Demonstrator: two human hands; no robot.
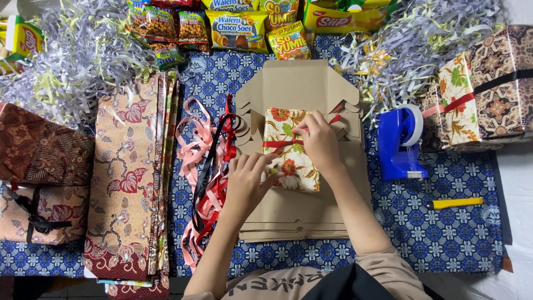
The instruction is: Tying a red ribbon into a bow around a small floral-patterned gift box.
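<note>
A small box wrapped in floral paper lies on a stack of flat brown cardboard. A red ribbon runs across the box. My right hand pinches the ribbon at the box's upper right part. My left hand rests at the box's left edge, fingers touching the ribbon and wrapping.
Loose pink, red and black ribbons lie left of the cardboard. Folded patterned paper sheets and wrapped boxes are further left. A blue tape dispenser, a yellow cutter, wrapped boxes, shredded paper and snack packets surround the area.
</note>
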